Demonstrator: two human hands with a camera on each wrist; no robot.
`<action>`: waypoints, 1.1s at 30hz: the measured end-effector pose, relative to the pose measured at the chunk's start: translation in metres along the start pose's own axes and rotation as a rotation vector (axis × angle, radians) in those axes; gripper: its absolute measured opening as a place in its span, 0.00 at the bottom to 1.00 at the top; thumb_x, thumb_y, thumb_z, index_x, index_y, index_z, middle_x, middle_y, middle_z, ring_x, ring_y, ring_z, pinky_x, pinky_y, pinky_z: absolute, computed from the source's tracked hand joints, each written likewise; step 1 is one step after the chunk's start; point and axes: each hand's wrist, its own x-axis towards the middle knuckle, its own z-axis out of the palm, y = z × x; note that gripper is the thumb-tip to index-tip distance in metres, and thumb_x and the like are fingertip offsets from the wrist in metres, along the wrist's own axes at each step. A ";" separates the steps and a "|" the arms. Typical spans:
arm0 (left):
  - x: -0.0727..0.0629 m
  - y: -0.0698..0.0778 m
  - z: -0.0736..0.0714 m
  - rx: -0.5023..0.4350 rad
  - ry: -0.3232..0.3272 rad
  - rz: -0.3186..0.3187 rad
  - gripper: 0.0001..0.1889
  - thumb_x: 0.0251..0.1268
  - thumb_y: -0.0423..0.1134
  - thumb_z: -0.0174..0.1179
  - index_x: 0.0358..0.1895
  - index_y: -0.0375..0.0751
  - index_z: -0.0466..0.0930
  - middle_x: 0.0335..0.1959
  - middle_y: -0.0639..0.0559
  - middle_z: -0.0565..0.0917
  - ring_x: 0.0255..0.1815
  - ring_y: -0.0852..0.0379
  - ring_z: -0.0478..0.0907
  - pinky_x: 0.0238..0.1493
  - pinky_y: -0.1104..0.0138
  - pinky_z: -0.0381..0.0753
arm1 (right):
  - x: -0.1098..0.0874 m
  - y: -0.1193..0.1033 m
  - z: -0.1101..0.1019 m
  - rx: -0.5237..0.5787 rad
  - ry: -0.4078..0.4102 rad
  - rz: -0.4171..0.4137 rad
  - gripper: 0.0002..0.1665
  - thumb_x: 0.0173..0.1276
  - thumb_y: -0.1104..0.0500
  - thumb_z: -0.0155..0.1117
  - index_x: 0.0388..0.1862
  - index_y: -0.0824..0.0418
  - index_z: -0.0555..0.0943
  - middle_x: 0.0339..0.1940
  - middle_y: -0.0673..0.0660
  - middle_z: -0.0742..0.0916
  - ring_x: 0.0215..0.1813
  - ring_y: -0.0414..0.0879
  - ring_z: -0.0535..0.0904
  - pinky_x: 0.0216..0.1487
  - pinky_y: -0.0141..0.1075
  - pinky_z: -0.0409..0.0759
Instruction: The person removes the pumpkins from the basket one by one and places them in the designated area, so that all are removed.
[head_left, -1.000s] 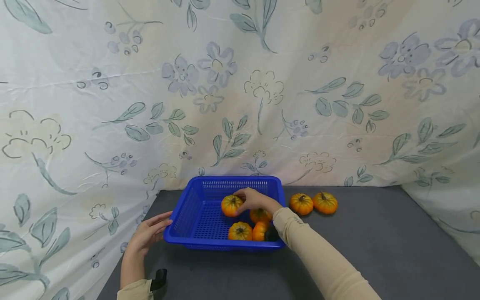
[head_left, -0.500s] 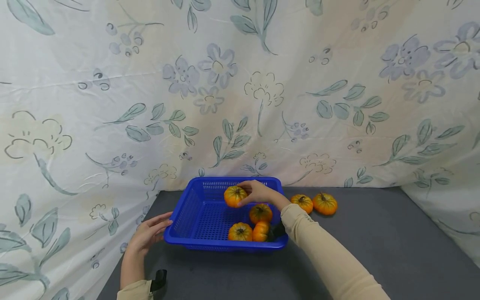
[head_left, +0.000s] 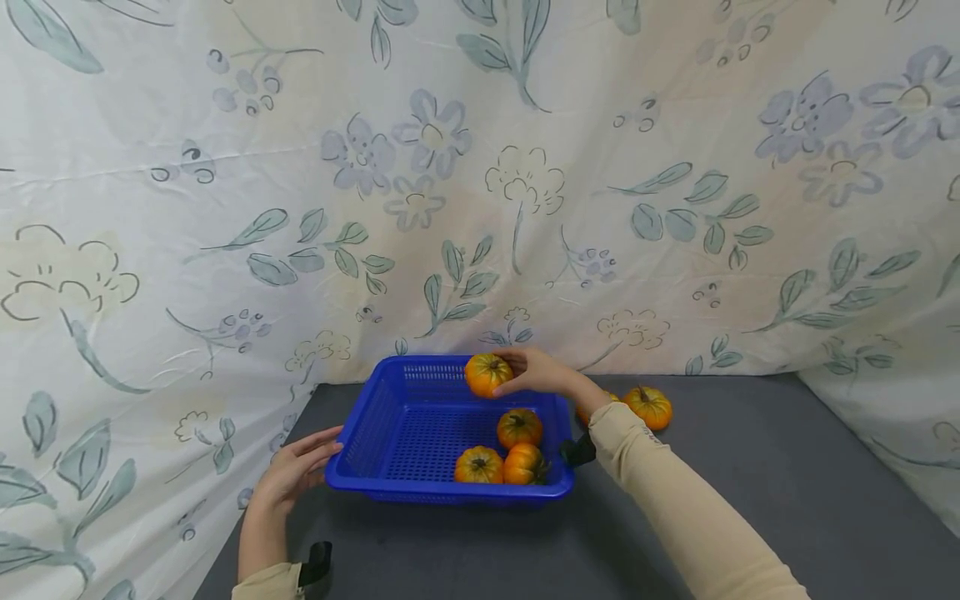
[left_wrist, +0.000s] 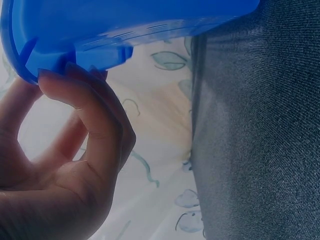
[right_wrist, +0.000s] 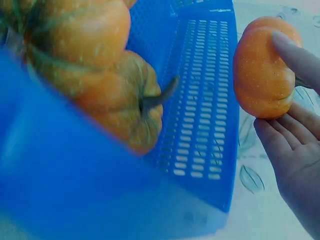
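A small orange pumpkin [head_left: 488, 376] with green streaks is held in my right hand [head_left: 542, 372], above the back right part of a blue plastic basket [head_left: 450, 490]. In the right wrist view the thumb lies across one side of this pumpkin [right_wrist: 265, 70] and the fingers support the other. My left hand [head_left: 298, 467] grips the basket's left rim; the left wrist view has its bent fingers [left_wrist: 95, 120] against the rim's underside. Inside the basket, at the right, lie three more pumpkins, among them one in the front right corner [head_left: 522, 463].
Two pumpkins are on the dark grey table [head_left: 750, 483] right of the basket; one [head_left: 649, 407] shows whole, while the right forearm partly covers the other. A floral cloth [head_left: 480, 208] hangs close behind the basket and along both sides.
My right hand has lifted the pumpkin from low in the basket and carried it up and to the right, toward the back rim. The left hand keeps its place.
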 end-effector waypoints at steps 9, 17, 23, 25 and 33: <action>0.000 -0.001 0.001 0.014 0.011 -0.020 0.36 0.63 0.47 0.66 0.71 0.37 0.65 0.52 0.57 0.84 0.44 0.64 0.83 0.46 0.64 0.81 | -0.020 0.004 -0.022 0.015 0.043 0.054 0.46 0.62 0.59 0.71 0.75 0.66 0.60 0.76 0.66 0.66 0.77 0.61 0.60 0.74 0.52 0.61; -0.002 0.000 0.001 0.027 0.010 -0.018 0.35 0.64 0.47 0.65 0.71 0.38 0.65 0.55 0.56 0.83 0.45 0.64 0.82 0.47 0.63 0.81 | -0.039 0.015 -0.045 -0.009 0.105 0.081 0.47 0.61 0.56 0.72 0.75 0.64 0.61 0.76 0.66 0.66 0.77 0.61 0.59 0.74 0.53 0.60; -0.002 0.001 0.001 0.026 0.007 -0.015 0.36 0.64 0.47 0.65 0.71 0.38 0.65 0.53 0.57 0.84 0.45 0.65 0.82 0.47 0.64 0.81 | -0.055 0.026 -0.058 -0.010 0.135 0.082 0.47 0.63 0.56 0.70 0.75 0.68 0.59 0.75 0.69 0.65 0.77 0.64 0.58 0.74 0.56 0.58; -0.003 0.001 0.000 0.025 0.003 -0.014 0.36 0.64 0.47 0.65 0.72 0.37 0.65 0.53 0.57 0.84 0.45 0.65 0.82 0.47 0.64 0.81 | -0.060 0.032 -0.063 -0.027 0.148 0.106 0.48 0.63 0.54 0.71 0.75 0.68 0.59 0.76 0.68 0.65 0.77 0.64 0.58 0.74 0.56 0.57; -0.002 0.000 0.000 0.022 0.004 -0.011 0.35 0.64 0.47 0.65 0.71 0.37 0.65 0.55 0.56 0.83 0.45 0.65 0.82 0.46 0.64 0.81 | -0.086 0.049 -0.080 -0.045 0.201 0.165 0.48 0.64 0.52 0.70 0.76 0.67 0.57 0.76 0.70 0.63 0.77 0.67 0.56 0.74 0.58 0.57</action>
